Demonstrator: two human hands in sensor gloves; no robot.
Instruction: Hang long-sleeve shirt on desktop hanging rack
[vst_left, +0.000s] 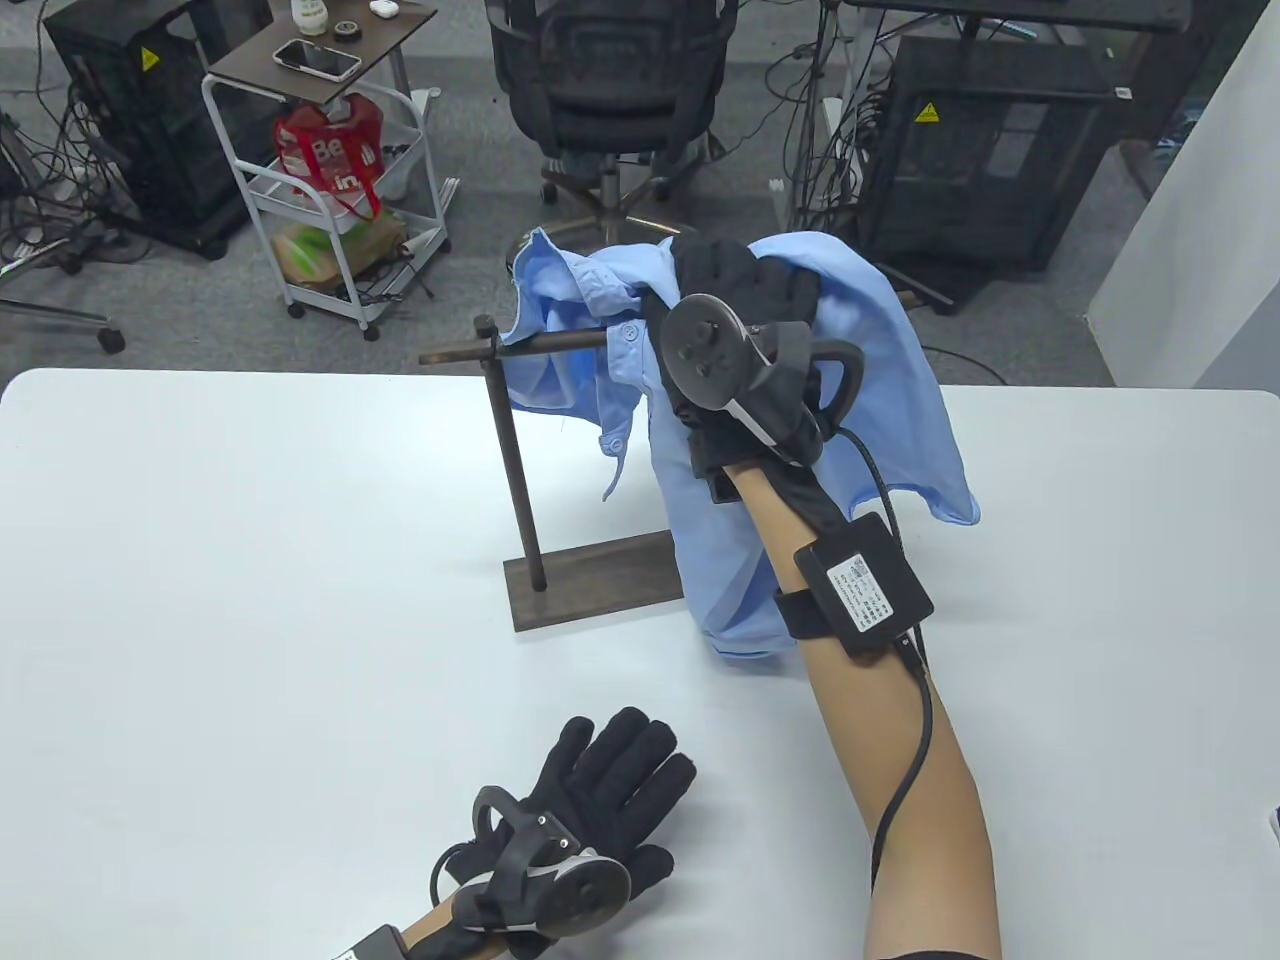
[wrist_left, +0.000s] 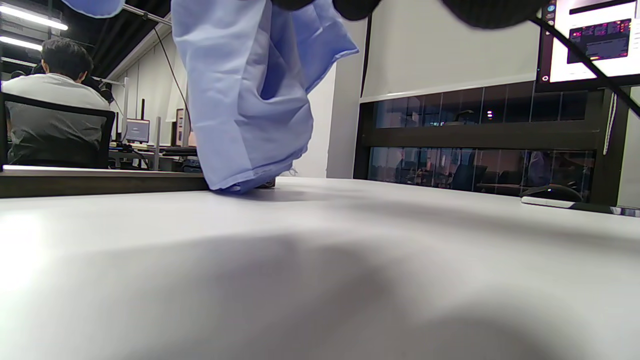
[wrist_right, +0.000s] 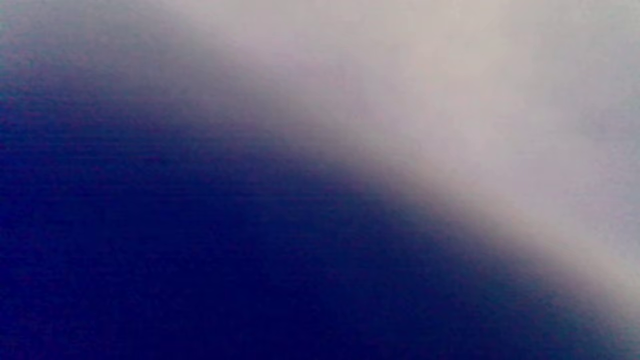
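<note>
A light blue long-sleeve shirt (vst_left: 880, 330) drapes over the dark horizontal bar (vst_left: 455, 353) of a desktop rack with a dark upright post (vst_left: 515, 470) and a flat wooden base (vst_left: 590, 590). Its lower part hangs down to the table, as the left wrist view (wrist_left: 245, 105) also shows. My right hand (vst_left: 745, 270) rests on the shirt at the top of the bar; its fingers are partly hidden in the cloth. My left hand (vst_left: 615, 780) lies flat and empty on the white table (vst_left: 250, 600), fingers spread. The right wrist view is a blue and grey blur.
Beyond the table's far edge stand a white trolley (vst_left: 330, 200) with a red bag, a black office chair (vst_left: 610, 80) and black computer cases (vst_left: 985, 150). The rack stands at the table's middle back.
</note>
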